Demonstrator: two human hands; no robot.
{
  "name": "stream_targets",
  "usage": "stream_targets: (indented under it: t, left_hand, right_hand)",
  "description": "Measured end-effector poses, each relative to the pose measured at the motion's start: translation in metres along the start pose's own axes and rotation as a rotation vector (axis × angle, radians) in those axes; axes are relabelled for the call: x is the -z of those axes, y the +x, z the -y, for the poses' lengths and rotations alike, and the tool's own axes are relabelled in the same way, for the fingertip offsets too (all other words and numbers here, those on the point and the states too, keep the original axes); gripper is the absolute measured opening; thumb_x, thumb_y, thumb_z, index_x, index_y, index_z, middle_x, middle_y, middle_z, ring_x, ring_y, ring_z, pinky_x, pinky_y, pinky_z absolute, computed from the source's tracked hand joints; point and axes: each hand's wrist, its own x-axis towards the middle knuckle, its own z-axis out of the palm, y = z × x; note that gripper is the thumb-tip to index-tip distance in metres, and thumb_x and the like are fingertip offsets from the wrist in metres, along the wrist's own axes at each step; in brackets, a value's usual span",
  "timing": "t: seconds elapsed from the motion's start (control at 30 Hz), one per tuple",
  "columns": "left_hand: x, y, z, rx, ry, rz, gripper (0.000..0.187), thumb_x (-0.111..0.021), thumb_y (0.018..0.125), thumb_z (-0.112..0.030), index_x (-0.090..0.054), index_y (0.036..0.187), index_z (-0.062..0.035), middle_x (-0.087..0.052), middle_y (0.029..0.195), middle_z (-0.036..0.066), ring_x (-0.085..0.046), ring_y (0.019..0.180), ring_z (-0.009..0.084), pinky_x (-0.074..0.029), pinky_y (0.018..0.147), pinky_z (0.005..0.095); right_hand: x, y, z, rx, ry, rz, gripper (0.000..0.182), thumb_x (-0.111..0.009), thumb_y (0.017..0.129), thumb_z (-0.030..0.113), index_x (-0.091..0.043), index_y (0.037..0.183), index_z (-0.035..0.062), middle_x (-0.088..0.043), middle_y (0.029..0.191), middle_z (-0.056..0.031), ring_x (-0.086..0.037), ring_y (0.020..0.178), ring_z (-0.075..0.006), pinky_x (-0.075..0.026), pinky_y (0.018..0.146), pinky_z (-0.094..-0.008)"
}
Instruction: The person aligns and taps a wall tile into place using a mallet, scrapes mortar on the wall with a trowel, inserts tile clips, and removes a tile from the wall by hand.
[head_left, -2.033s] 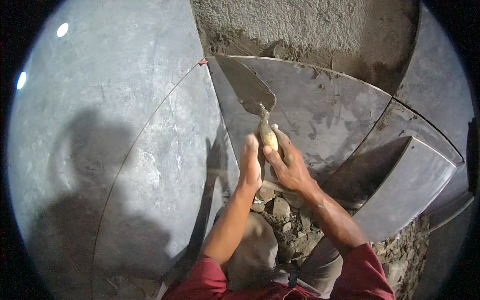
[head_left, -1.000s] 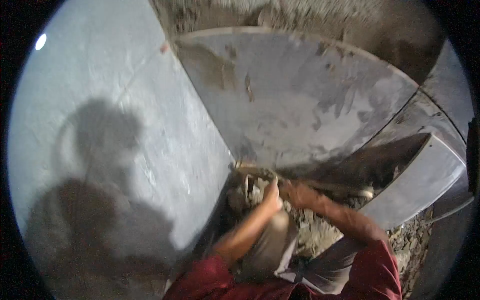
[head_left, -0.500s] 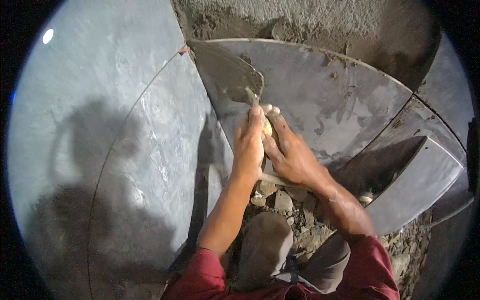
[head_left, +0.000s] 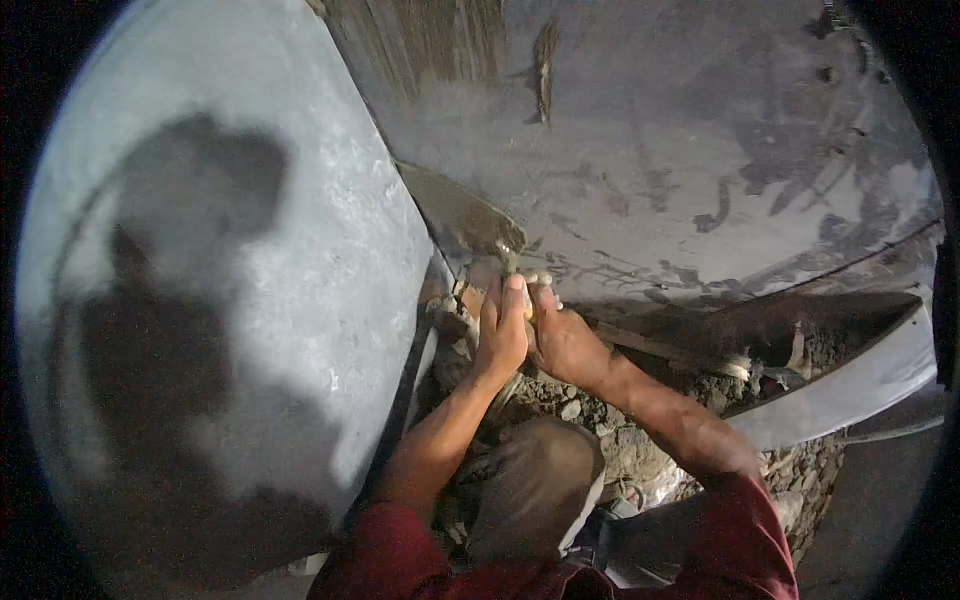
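Note:
Both my hands are wrapped round the handle of a trowel (head_left: 458, 208). My left hand (head_left: 503, 328) presses along the near side, thumb stretched toward the blade. My right hand (head_left: 568, 345) grips from the right, its fingers curled round the handle. Wet grey mortar coats the blade, which lies against the grey panel (head_left: 640, 190), its tip near the corner with the pale panel on the left (head_left: 330, 230). Most of the handle is hidden by my fingers.
Broken stones and rubble (head_left: 625, 440) lie below my hands, around my knee (head_left: 540, 490). A curved grey piece (head_left: 850, 380) stands at the right. Streaks of mortar mark the panel's top, and a lump of mortar (head_left: 544, 70) sticks to it.
The trowel and both hands have moved down in the view, while the panel now fills more of the upper part. The curved top edge has left the view. Both hands keep their grip.

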Motion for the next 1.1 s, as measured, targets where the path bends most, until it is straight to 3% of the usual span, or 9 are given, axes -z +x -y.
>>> stream_targets:
  t: [0.07, 0.27, 0.37, 0.47, 0.6, 0.63, 0.83, 0.97, 1.1]
  left_hand:
    - [0.003, -0.005, 0.026, -0.028, 0.109, -0.047, 0.043, -0.037, 0.097, -0.035, -0.050, 0.109, 0.0043, -0.055, 0.101, 0.018, -0.053, 0.091, 0.0283, -0.041, 0.081, 0.0394]
    - [0.010, -0.012, 0.068, 0.266, 0.130, 0.045, 0.048, -0.034, 0.097, -0.038, -0.050, 0.111, 0.0041, -0.056, 0.104, 0.018, -0.052, 0.098, 0.0284, -0.039, 0.086, 0.0408]
    - [-0.006, -0.025, 0.130, 0.244, 0.134, -0.040, 0.046, -0.032, 0.098, -0.040, -0.050, 0.102, 0.0027, -0.052, 0.096, 0.013, -0.047, 0.088, 0.0245, -0.038, 0.080, 0.0398]
    - [-0.003, -0.023, 0.125, 0.345, 0.097, 0.053, 0.047, -0.031, 0.099, -0.038, -0.048, 0.114, 0.0038, -0.050, 0.108, 0.019, -0.048, 0.101, 0.0296, -0.037, 0.089, 0.0404]
    - [0.003, -0.045, 0.210, -0.497, 0.729, 0.048, 0.051, -0.031, 0.099, -0.040, -0.041, 0.125, 0.0023, -0.046, 0.108, 0.018, -0.047, 0.098, 0.0283, -0.036, 0.089, 0.0406]
    - [-0.002, -0.039, 0.097, 0.271, 0.131, 0.190, 0.054, -0.030, 0.098, -0.042, -0.041, 0.127, 0.0025, -0.047, 0.115, 0.019, -0.046, 0.106, 0.0308, -0.036, 0.092, 0.0414]
    - [-0.005, -0.029, 0.042, -0.117, 0.224, -0.009, 0.042, -0.036, 0.098, -0.034, -0.051, 0.115, 0.0016, -0.056, 0.103, 0.018, -0.053, 0.095, 0.0290, -0.042, 0.081, 0.0380]
    - [-0.001, -0.014, 0.003, -0.066, 0.020, -0.037, 0.036, -0.037, 0.098, -0.030, -0.055, 0.099, 0.0016, -0.057, 0.086, 0.013, -0.052, 0.080, 0.0256, -0.042, 0.074, 0.0373]
    - [0.013, -0.012, 0.078, 0.163, 0.076, -0.058, 0.036, -0.037, 0.098, -0.031, -0.055, 0.094, 0.0009, -0.056, 0.084, 0.013, -0.050, 0.078, 0.0251, -0.041, 0.073, 0.0378]
  right_hand:
    - [-0.023, 0.004, -0.022, 0.033, 0.014, -0.036, 0.055, -0.052, 0.083, 0.015, -0.023, 0.123, -0.0086, -0.057, 0.071, -0.0323, -0.058, 0.064, -0.0489, -0.044, 0.055, -0.0549]
    - [-0.051, -0.001, -0.048, -0.215, -0.020, 0.161, 0.055, -0.048, 0.085, 0.017, -0.021, 0.126, -0.0090, -0.059, 0.078, -0.0333, -0.060, 0.070, -0.0481, -0.049, 0.059, -0.0530]
    - [-0.057, -0.015, -0.070, -0.130, -0.129, 0.024, 0.058, -0.048, 0.086, 0.020, -0.020, 0.130, -0.0069, -0.060, 0.081, -0.0327, -0.061, 0.071, -0.0484, -0.050, 0.060, -0.0526]
    - [-0.048, -0.018, -0.068, -0.178, -0.164, 0.077, 0.066, -0.052, 0.086, 0.029, -0.019, 0.133, -0.0031, -0.059, 0.085, -0.0334, -0.061, 0.070, -0.0476, -0.051, 0.062, -0.0528]
    - [-0.027, -0.033, -0.048, -0.228, -0.127, 0.193, 0.070, -0.058, 0.082, 0.027, -0.019, 0.133, -0.0018, -0.059, 0.087, -0.0325, -0.060, 0.071, -0.0475, -0.050, 0.065, -0.0531]
    - [-0.033, -0.042, -0.055, -0.147, -0.114, 0.112, 0.070, -0.059, 0.082, 0.024, -0.019, 0.133, -0.0017, -0.060, 0.086, -0.0314, -0.060, 0.071, -0.0476, -0.050, 0.064, -0.0531]
    - [0.011, -0.030, 0.017, 0.084, 0.188, -0.185, 0.054, -0.057, 0.084, 0.016, -0.027, 0.126, -0.0026, -0.058, 0.081, -0.0284, -0.057, 0.078, -0.0481, -0.046, 0.068, -0.0520]
    - [0.003, -0.013, 0.011, -0.016, 0.137, -0.051, 0.053, -0.055, 0.086, 0.018, -0.027, 0.123, -0.0060, -0.058, 0.081, -0.0298, -0.057, 0.074, -0.0488, -0.045, 0.064, -0.0531]
    - [-0.065, -0.001, -0.053, -0.023, -0.022, -0.008, 0.052, -0.051, 0.087, 0.020, -0.026, 0.123, -0.0079, -0.059, 0.082, -0.0299, -0.058, 0.074, -0.0484, -0.047, 0.063, -0.0531]
